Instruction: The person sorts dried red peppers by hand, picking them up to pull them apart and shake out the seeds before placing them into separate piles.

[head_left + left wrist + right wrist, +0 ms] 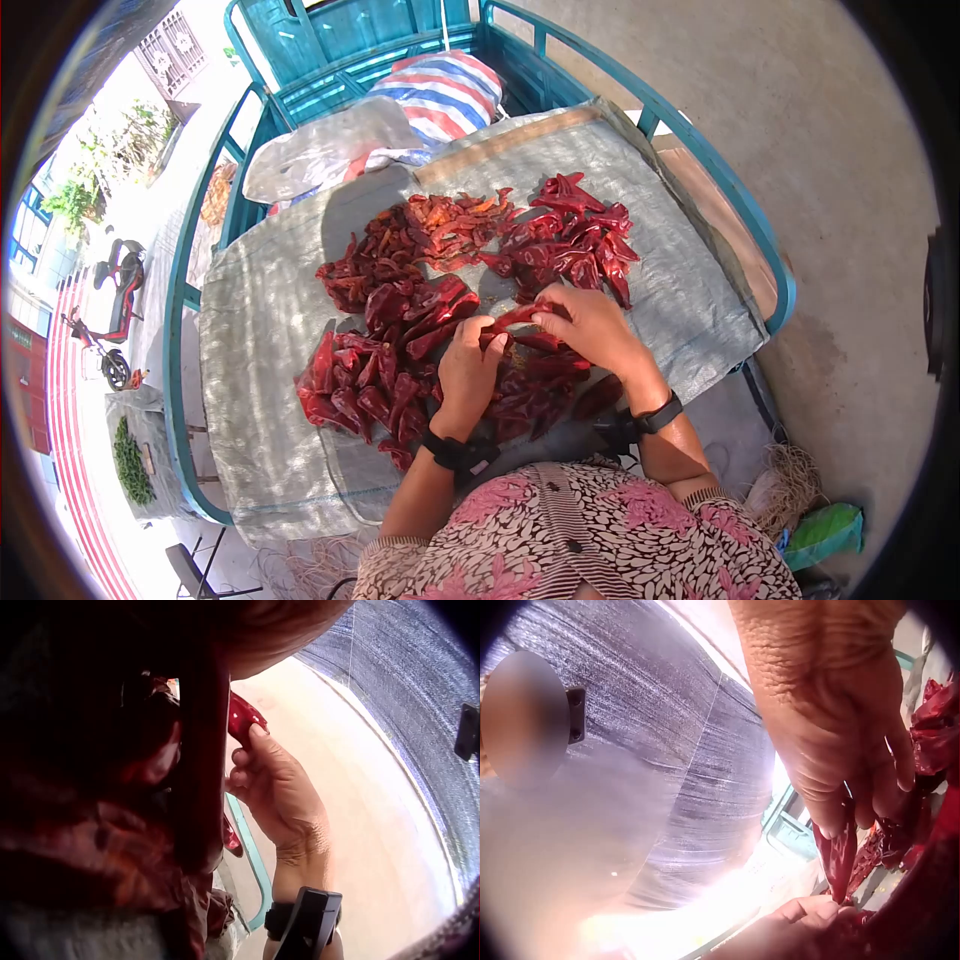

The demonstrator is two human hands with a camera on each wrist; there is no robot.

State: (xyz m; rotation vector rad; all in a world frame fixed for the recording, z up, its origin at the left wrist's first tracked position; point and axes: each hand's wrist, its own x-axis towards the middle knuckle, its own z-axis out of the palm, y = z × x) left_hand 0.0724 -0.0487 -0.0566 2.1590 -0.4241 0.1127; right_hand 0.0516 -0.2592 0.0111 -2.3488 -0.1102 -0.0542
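Observation:
A long dried red pepper (515, 317) stretches between my two hands above the piles. My left hand (468, 378) pinches one end between thumb and fingers. At the other end my right hand (598, 330) grips it, with the thumb along its side. In the right wrist view the pepper (838, 859) runs from the right hand's fingertips down to the left hand (791, 926). Whole glossy red peppers (365, 385) lie in a heap under and left of the hands. The left wrist view is mostly dark at its left.
Beyond the hands sit a pile of smaller orange-red pieces (440, 225) and a pile of dark red peppers (575, 235). All lie on a grey woven sheet (265, 330) over a teal cart with a raised rail (725, 190). A striped sack (440, 90) rests behind.

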